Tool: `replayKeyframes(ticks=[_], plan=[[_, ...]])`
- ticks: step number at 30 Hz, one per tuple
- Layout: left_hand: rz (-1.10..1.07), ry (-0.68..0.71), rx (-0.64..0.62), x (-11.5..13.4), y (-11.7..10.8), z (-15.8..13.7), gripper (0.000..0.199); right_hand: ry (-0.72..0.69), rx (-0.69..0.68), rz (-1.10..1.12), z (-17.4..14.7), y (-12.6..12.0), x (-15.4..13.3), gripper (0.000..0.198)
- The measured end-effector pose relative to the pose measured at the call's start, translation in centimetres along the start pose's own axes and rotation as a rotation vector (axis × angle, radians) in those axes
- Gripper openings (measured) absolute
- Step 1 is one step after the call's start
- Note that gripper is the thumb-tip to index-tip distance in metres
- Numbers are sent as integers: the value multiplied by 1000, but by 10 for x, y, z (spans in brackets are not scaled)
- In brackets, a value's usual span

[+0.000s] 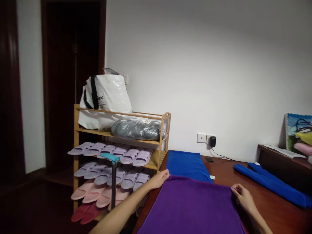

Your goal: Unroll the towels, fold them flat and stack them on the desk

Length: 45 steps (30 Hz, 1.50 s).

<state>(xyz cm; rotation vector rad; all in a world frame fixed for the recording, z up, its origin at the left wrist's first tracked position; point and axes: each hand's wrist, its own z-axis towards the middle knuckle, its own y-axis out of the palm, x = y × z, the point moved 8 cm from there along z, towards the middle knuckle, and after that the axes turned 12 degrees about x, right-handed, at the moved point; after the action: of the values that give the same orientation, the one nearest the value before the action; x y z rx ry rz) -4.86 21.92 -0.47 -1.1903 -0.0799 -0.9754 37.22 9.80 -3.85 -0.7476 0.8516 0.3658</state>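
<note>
Left hand: the far left corner of a purple cloth is pinched between thumb and fingers. Right hand: the far right corner of the same cloth is pinched likewise, so that the far edge is held nearly straight between the two. The purple cloth is spread over the tabletop, its near end cut off by the lower border of the view. Beyond it, a blue cloth is laid flat, its near part hidden by the purple one; whether the two touch along that edge cannot be told. A white tag is seen at the blue cloth's right side. Farther right, long blue bundles are placed beside a raised dark ledge. Behind the tabletop, a black adapter is plugged into the wall. To the left — beside the tabletop — a wooden rack is filled with lilac, pink and red slippers, topped by a white bag.
</note>
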Motion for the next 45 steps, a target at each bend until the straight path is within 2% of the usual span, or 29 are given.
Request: replayKeyframes(ticks=[7, 13, 19, 25, 29, 31, 33, 35, 36, 39, 45], plan=[[69, 83, 69, -7, -9, -5, 26, -28, -9, 7, -7, 5, -2, 37], [111, 57, 179, -9, -16, 0, 24, -62, 29, 4, -4, -1, -9, 42], [220, -17, 266, 2, -27, 21, 24, -81, 65, -67, 10, 0, -13, 40], [424, -73, 194, 4, -12, 30, 15, -110, 37, -177, 9, 20, -12, 37], [465, -8, 187, 23, 0, 19, 40, -157, 57, -251, -5, 23, -28, 61], [439, 89, 140, 38, 12, 10, 47, -229, -30, -275, -18, 35, -43, 70], [403, 150, 40, 47, 29, -1, 51, -292, -225, -327, -37, 57, -55, 72], [382, 146, -69, 47, 44, -10, 59, -313, -406, -422, -54, 76, -58, 74], [379, 129, -108, 45, 50, -13, 61, -313, -455, -472, -60, 81, -58, 75], [376, 107, -154, 39, 58, -15, 65, -322, -485, -569, -64, 85, -58, 77], [375, 105, -174, 33, 57, -19, 67, -325, -484, -595, -68, 78, -55, 78]])
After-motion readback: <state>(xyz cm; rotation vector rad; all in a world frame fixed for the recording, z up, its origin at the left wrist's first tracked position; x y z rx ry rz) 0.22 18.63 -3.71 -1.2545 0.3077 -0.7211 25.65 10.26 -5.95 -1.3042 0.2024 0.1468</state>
